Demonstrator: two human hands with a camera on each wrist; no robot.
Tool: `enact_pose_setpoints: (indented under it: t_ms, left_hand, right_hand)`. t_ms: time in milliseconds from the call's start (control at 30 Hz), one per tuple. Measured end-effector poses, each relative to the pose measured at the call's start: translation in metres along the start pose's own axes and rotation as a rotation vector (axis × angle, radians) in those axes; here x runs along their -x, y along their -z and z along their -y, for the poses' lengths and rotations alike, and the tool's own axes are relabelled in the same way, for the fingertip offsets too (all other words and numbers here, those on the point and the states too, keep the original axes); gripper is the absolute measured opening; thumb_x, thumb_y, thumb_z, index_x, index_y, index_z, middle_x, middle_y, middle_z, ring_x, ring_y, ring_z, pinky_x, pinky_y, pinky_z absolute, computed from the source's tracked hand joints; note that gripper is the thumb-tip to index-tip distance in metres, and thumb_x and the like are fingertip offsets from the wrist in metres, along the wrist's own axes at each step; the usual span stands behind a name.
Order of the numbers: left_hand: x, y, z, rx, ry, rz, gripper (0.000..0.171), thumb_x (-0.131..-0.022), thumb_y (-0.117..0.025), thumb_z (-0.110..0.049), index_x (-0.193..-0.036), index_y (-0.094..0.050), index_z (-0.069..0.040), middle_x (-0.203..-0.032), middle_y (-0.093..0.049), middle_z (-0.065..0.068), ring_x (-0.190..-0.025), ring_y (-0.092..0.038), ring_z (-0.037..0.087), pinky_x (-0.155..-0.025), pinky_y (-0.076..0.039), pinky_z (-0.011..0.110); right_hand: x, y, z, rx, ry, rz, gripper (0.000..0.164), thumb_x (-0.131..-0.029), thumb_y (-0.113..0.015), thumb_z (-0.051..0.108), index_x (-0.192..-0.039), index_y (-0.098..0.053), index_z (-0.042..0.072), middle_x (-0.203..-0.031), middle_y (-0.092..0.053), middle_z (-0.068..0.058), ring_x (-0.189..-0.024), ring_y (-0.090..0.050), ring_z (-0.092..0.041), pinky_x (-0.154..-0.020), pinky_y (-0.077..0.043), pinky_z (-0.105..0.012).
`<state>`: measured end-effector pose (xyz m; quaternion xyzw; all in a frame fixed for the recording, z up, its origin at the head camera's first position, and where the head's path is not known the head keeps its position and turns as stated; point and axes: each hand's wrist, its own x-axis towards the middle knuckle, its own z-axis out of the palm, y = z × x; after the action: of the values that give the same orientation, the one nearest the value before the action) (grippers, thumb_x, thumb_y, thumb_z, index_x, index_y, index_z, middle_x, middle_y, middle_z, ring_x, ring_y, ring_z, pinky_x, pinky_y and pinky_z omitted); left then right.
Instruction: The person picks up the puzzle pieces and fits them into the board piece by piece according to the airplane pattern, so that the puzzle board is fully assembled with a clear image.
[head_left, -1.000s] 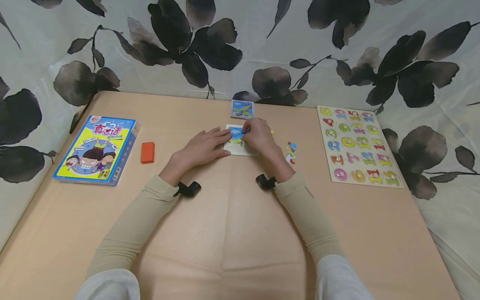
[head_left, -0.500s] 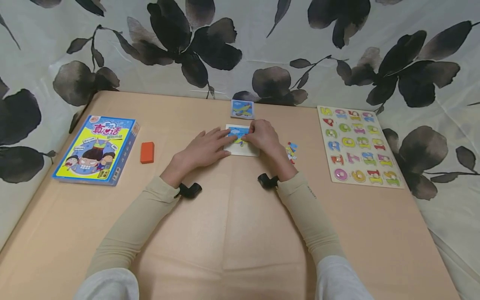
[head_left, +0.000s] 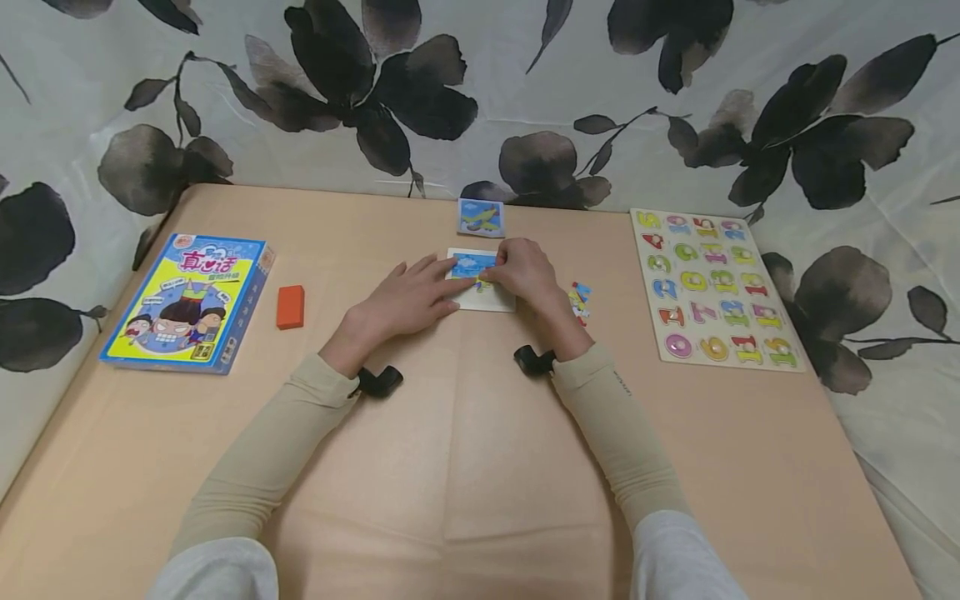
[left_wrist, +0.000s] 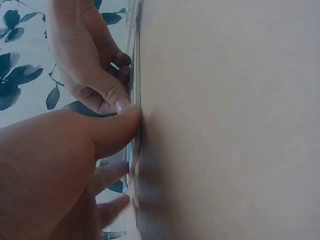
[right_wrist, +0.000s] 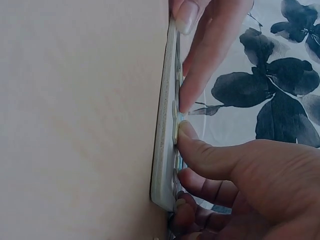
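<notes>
A small white-bordered jigsaw board (head_left: 491, 303) lies flat on the table, with a blue-and-yellow picture partly pieced together. My left hand (head_left: 408, 296) rests on its left side, fingers extended over the picture; in the left wrist view the thumb (left_wrist: 117, 131) touches the board's near edge. At the board's right side, my right hand (head_left: 528, 275) has thumb and fingers bent together around a puzzle piece (right_wrist: 175, 125), low against the board surface. The fingers hide much of that piece. Several loose puzzle pieces (head_left: 580, 302) lie right of the right wrist.
A small airplane picture (head_left: 481, 218) sits just behind the board. On the left are a blue-and-yellow game box (head_left: 183, 304) and an orange block (head_left: 290, 307). A board of colourful shapes (head_left: 716, 287) lies at the right. Floral cloth (head_left: 525, 83) hangs behind the table.
Over the last second my right hand has shifted slightly right and nearer me on the board. My left index finger has moved down across the picture. The head view has tilted a little.
</notes>
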<state>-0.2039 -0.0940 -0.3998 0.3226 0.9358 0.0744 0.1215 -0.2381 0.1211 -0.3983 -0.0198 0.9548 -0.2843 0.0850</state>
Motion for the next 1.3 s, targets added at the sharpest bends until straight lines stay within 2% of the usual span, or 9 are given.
enact_pose_setpoints:
  t_ms: [200, 367, 567, 700, 867, 1000, 1167, 1300]
  left_hand:
    - [0.000, 0.002, -0.003, 0.026, -0.031, -0.007, 0.052, -0.105, -0.045, -0.041, -0.155, -0.035, -0.032, -0.167, -0.022, 0.001, -0.155, -0.016, 0.032, -0.117, -0.024, 0.067]
    - [0.000, 0.002, -0.002, 0.053, -0.015, 0.002, 0.052, -0.104, -0.047, -0.039, -0.154, -0.037, -0.030, -0.166, -0.025, -0.001, -0.155, -0.019, 0.030, -0.118, -0.023, 0.065]
    - [0.000, 0.002, -0.001, 0.069, -0.015, -0.015, 0.052, -0.103, -0.048, -0.042, -0.154, -0.039, -0.030, -0.165, -0.027, 0.000, -0.154, -0.021, 0.030, -0.118, -0.023, 0.065]
    - [-0.001, 0.001, -0.001, 0.069, -0.020, -0.021, 0.053, -0.103, -0.048, -0.043, -0.154, -0.039, -0.030, -0.165, -0.027, 0.000, -0.155, -0.020, 0.029, -0.118, -0.022, 0.065]
    - [-0.002, 0.000, -0.001, 0.069, -0.035, -0.029, 0.053, -0.103, -0.049, -0.042, -0.153, -0.039, -0.029, -0.165, -0.028, 0.001, -0.154, -0.022, 0.030, -0.118, -0.023, 0.065]
    - [-0.002, 0.000, -0.001, 0.063, -0.035, -0.029, 0.053, -0.103, -0.048, -0.042, -0.154, -0.039, -0.029, -0.165, -0.028, 0.001, -0.154, -0.022, 0.030, -0.118, -0.023, 0.065]
    - [-0.002, -0.001, 0.000, 0.054, -0.031, -0.023, 0.053, -0.103, -0.047, -0.044, -0.154, -0.038, -0.030, -0.165, -0.027, 0.000, -0.154, -0.021, 0.028, -0.118, -0.023, 0.064]
    - [-0.001, -0.001, 0.000, 0.055, -0.034, -0.029, 0.053, -0.103, -0.047, -0.044, -0.154, -0.038, -0.030, -0.165, -0.028, 0.000, -0.154, -0.021, 0.029, -0.118, -0.023, 0.064]
  right_hand:
    - [0.000, 0.001, -0.001, 0.001, -0.016, 0.009, 0.031, -0.087, -0.076, 0.033, -0.076, -0.060, 0.008, -0.076, -0.052, -0.004, -0.073, -0.051, -0.021, -0.058, -0.034, -0.030]
    - [-0.001, 0.009, -0.006, -0.008, -0.016, -0.014, 0.023, -0.090, -0.072, 0.029, -0.080, -0.065, 0.009, -0.078, -0.058, -0.004, -0.072, -0.053, -0.021, -0.055, -0.037, -0.028]
    - [0.000, 0.028, -0.017, -0.117, -0.023, -0.088, 0.011, -0.092, -0.065, 0.017, -0.093, -0.068, 0.006, -0.087, -0.059, -0.008, -0.080, -0.051, -0.023, -0.064, -0.040, -0.031]
    - [0.001, 0.040, -0.027, -0.174, 0.008, -0.120, 0.013, -0.094, -0.063, 0.013, -0.100, -0.069, 0.003, -0.093, -0.059, -0.011, -0.084, -0.050, -0.024, -0.068, -0.042, -0.031]
    - [0.002, 0.048, -0.039, -0.188, 0.000, -0.127, 0.017, -0.094, -0.062, 0.011, -0.106, -0.069, 0.002, -0.098, -0.058, -0.012, -0.089, -0.049, -0.024, -0.072, -0.042, -0.031]
    - [0.001, 0.050, -0.046, -0.179, 0.017, -0.075, 0.023, -0.092, -0.061, 0.006, -0.113, -0.067, 0.001, -0.105, -0.059, -0.014, -0.095, -0.050, -0.027, -0.075, -0.044, -0.033]
    - [-0.004, 0.046, -0.050, -0.087, 0.097, 0.038, 0.036, -0.084, -0.065, -0.003, -0.120, -0.067, 0.001, -0.116, -0.057, -0.019, -0.102, -0.051, -0.031, -0.081, -0.048, -0.039]
    - [-0.007, 0.041, -0.050, -0.029, 0.128, 0.049, 0.038, -0.084, -0.067, -0.004, -0.121, -0.068, 0.001, -0.113, -0.055, -0.019, -0.100, -0.051, -0.031, -0.084, -0.048, -0.040]
